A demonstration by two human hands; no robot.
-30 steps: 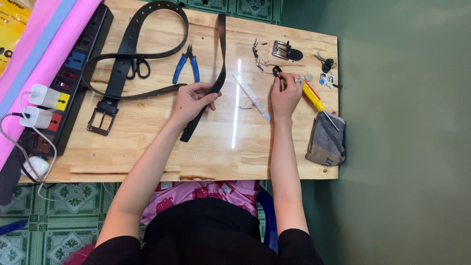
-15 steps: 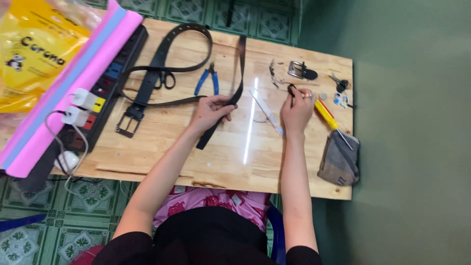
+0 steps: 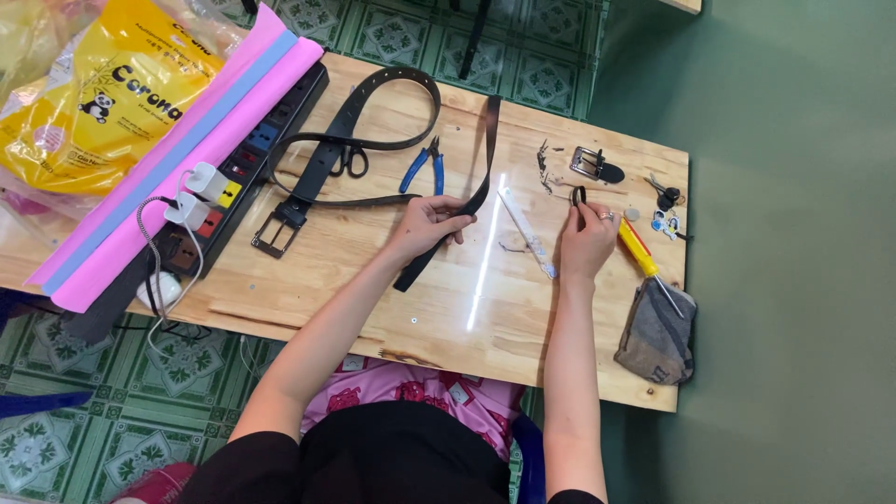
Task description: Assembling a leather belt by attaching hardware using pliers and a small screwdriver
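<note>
My left hand (image 3: 427, 224) grips a black leather belt strap (image 3: 485, 159) near its loose end, which lies across the wooden table (image 3: 373, 289). My right hand (image 3: 586, 238) pinches a small black belt loop (image 3: 579, 195) between thumb and fingers, a little right of the strap. A second black belt with a metal buckle (image 3: 276, 233) curls over the table's left half. A separate metal buckle (image 3: 594, 165) lies beyond my right hand.
Blue-handled pliers (image 3: 422, 166) and black scissors (image 3: 351, 161) rest by the belts. A yellow-handled screwdriver (image 3: 638, 252), a grey pouch (image 3: 659, 334) and keys (image 3: 666, 196) sit at the right. A black power strip (image 3: 224, 187), pink boards (image 3: 177, 159) and a yellow bag (image 3: 103, 103) fill the left.
The view has swung left and down, bringing the yellow bag and power strip into view. Both hands keep their grips, with the right hand's loop still raised near the strap.
</note>
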